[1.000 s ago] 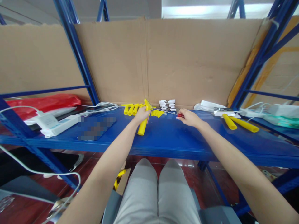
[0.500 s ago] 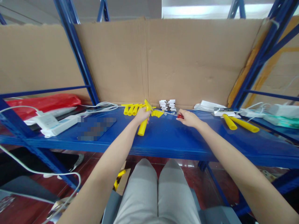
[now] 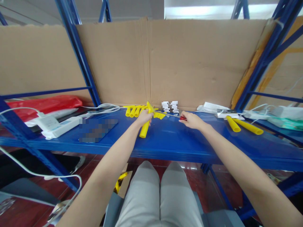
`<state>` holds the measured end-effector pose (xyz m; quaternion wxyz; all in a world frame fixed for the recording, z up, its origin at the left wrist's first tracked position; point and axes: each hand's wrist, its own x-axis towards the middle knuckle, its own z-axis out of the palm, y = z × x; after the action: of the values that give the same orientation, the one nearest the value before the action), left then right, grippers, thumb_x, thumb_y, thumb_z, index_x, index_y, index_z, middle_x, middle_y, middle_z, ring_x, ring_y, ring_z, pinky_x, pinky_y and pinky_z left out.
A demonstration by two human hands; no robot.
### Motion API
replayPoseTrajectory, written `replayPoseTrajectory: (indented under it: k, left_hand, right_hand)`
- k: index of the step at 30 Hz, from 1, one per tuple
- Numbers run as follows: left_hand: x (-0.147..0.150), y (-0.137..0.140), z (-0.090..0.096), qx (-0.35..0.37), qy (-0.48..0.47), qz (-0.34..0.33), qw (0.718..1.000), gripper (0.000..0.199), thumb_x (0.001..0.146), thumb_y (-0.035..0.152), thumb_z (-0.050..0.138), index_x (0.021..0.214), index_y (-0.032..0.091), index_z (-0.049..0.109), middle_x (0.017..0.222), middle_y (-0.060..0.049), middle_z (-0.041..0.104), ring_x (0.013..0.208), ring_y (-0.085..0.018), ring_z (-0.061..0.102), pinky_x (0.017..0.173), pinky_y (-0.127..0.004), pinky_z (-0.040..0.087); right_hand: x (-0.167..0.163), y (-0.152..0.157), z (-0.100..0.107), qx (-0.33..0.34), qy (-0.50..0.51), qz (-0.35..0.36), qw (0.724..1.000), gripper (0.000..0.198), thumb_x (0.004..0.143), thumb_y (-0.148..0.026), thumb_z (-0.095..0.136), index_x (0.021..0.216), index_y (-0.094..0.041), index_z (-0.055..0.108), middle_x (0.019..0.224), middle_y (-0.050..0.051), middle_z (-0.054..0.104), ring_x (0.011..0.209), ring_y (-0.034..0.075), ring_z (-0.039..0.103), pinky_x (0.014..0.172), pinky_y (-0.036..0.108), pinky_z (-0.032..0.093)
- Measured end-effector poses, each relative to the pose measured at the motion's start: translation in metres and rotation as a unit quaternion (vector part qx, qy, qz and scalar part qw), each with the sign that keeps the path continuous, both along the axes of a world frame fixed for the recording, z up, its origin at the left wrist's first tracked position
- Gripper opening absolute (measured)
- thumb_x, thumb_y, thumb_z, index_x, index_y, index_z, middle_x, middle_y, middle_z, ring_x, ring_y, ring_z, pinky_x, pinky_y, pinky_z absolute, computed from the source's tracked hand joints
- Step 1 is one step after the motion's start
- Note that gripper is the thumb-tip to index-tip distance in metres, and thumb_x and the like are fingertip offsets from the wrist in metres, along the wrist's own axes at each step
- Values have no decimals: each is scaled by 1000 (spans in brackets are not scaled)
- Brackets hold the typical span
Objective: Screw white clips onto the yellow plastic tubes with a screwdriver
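Note:
My left hand is closed around a yellow scraper, its tube-like handle pointing toward me and its wider head away. My right hand grips the red handle of a screwdriver. The long metal shaft runs leftward, and its tip meets the scraper near the head; my fingers partly hide the contact. Behind my left hand several similar yellow scrapers lie in a row. Small flat yellow pieces lie just under the shaft. A stack of white-and-dark packets stands behind the screwdriver.
Two yellow handled tools lie at the right of the blue shelf. A white power strip, cables and a red bag are at left. A cardboard sheet closes the back. Below stands a box with yellow parts.

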<state>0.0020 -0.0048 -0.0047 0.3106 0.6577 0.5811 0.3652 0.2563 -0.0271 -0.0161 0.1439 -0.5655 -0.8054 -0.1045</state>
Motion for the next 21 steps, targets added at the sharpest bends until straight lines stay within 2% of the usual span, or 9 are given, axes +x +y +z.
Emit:
replayPoseTrajectory:
  k: [4,9,12,17,21]
  left_hand:
    - [0,3,-3,1,-9,-2,1000,18,81,12,47,96,13,56,43,7,44,34,-11,47,43,-21,41]
    - [0,7,-4,-12,-21,13,1000,19,81,13,49,98,14,58,44,6,44,36,-12,48,44,-22,42]
    - [-1,8,-4,-17,-17,12,1000,21,80,13,49,99,14,58,44,6,45,37,-13,49,46,-23,43]
    - [1,4,-6,-30,-6,-10,999,19,80,14,48,96,14,57,44,5,45,37,-13,49,45,-23,43]
    - [6,-2,-6,-48,-4,-19,999,9,81,14,48,87,15,55,44,6,44,35,-11,46,42,-21,40]
  right_hand:
    - [-1,-2,1,-23,10,-31,999,19,88,-29,55,102,-17,54,90,10,70,77,21,64,61,26,38]
    - [-4,0,1,-65,35,1,997,17,93,-28,45,94,-16,57,90,12,70,78,20,64,65,26,41]
    - [-4,0,1,-57,29,14,998,15,92,-25,46,87,-17,58,88,12,69,77,20,63,66,26,40]
    - [2,-1,1,-42,19,-4,999,13,85,-25,57,94,-16,55,87,10,68,70,18,60,59,25,37]
    - [10,2,-1,-101,35,-15,994,14,83,-25,58,94,-17,57,90,9,69,71,17,61,59,24,40]
